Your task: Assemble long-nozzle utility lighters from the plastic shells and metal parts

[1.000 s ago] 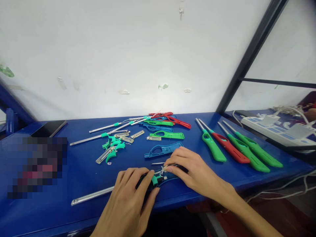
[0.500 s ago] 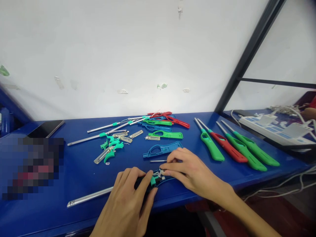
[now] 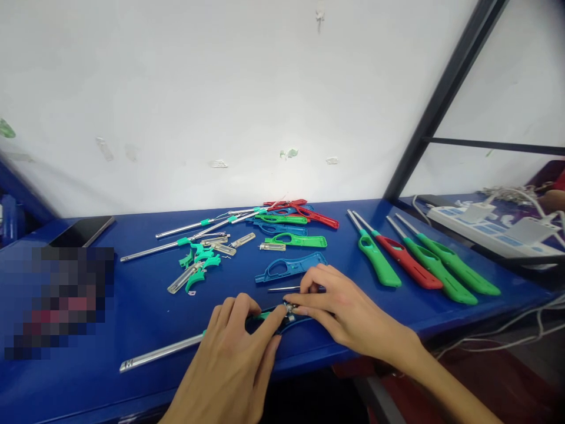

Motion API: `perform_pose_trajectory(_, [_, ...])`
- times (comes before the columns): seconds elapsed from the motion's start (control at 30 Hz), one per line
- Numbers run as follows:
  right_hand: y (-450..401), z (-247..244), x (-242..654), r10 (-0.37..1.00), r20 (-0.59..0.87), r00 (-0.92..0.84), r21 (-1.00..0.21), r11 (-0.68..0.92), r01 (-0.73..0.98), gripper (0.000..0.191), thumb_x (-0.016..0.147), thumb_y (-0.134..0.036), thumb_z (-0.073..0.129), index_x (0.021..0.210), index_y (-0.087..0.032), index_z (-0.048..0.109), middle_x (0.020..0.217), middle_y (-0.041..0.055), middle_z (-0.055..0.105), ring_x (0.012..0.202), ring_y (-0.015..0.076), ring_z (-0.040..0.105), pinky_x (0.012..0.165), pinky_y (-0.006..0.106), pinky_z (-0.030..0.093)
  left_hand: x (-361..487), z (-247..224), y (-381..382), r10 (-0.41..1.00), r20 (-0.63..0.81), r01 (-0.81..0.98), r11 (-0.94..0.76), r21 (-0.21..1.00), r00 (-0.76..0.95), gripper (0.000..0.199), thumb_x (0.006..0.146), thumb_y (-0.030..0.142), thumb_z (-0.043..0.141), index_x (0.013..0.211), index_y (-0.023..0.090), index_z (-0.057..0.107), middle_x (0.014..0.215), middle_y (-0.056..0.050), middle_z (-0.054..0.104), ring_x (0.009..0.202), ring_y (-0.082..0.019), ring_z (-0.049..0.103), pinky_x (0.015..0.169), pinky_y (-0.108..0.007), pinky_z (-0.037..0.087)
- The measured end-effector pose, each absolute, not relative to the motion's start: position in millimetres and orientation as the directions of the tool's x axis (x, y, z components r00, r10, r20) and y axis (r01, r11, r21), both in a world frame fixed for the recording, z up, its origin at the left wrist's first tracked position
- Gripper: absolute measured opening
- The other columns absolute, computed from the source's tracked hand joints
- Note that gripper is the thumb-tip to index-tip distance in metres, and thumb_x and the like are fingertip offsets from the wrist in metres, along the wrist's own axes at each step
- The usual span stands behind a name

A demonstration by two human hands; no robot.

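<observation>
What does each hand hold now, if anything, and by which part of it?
The left hand holds an opened lighter by the front of its handle. The right hand touches small parts farther back; whether it pinches one cannot be told.

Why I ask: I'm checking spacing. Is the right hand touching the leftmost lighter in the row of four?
Apart: the head view shows blue tabletop between the right hand and that green lighter.

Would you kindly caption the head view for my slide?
Left hand and right hand work at an open lighter on a blue table.
</observation>
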State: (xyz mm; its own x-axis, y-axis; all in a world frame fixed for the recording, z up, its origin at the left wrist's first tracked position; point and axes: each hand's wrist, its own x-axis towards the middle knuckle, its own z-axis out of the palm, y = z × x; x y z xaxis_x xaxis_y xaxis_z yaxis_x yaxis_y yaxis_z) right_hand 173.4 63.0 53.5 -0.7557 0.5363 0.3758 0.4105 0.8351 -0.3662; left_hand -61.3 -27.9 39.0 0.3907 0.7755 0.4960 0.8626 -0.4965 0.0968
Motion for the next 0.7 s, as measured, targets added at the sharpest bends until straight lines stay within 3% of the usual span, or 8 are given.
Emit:
perform_pose_trajectory(0.27, [63.0, 51.3, 173.3, 0.527, 0.393, -0.753, -0.361, 0.842, 0.401, 0.028, 0.110, -0.024, 0.057, 0.128, -0.021, 0.078, 0.099, 0.0071, 0.063, 0.092, 0.0229, 0.059, 0.082, 0.039, 0.049, -62.6, 39.9, -27.1, 0.787, 0.468, 0.859, -0.501, 0.107, 0.401, 0.038, 0.102, 0.017, 0.047, 0.136, 0.025, 0.061, 0.113, -0.011, 0.058, 0.094, -0.028, 0.061, 0.076, -0.049, 0.056])
perform_pose_trajectory(0.43, [64.0, 48.9, 173.8, 0.528, 0.412, -0.743, -0.354, 0.844, 0.403, 0.026, 0.110, -0.026, 0.058, 0.126, -0.023, 0.078, 0.096, 0.0052, 0.065, 0.091, 0.0213, 0.060, 0.082, 0.037, 0.047, -62.8, 41.1, -26.1, 0.770, 0.485, 0.851, -0.517, 0.095, 0.414, 0.037, 0.101, 0.015, 0.049, 0.135, 0.025, 0.062, 0.112, -0.012, 0.058, 0.093, -0.028, 0.060, 0.073, -0.046, 0.056])
perform_pose_trajectory(0.7, [67.2, 44.3, 176.6, 0.491, 0.475, -0.730, -0.335, 0.868, 0.366, 0.024, 0.111, -0.028, 0.059, 0.117, -0.027, 0.082, 0.093, 0.0027, 0.072, 0.088, 0.0188, 0.063, 0.080, 0.035, 0.043, -65.2, 41.0, -26.4, 0.700, 0.503, 0.832, -0.549, -0.073, 0.507, 0.044, 0.096, 0.006, 0.048, 0.135, 0.019, 0.064, 0.110, -0.014, 0.062, 0.093, -0.028, 0.061, 0.075, -0.045, 0.059])
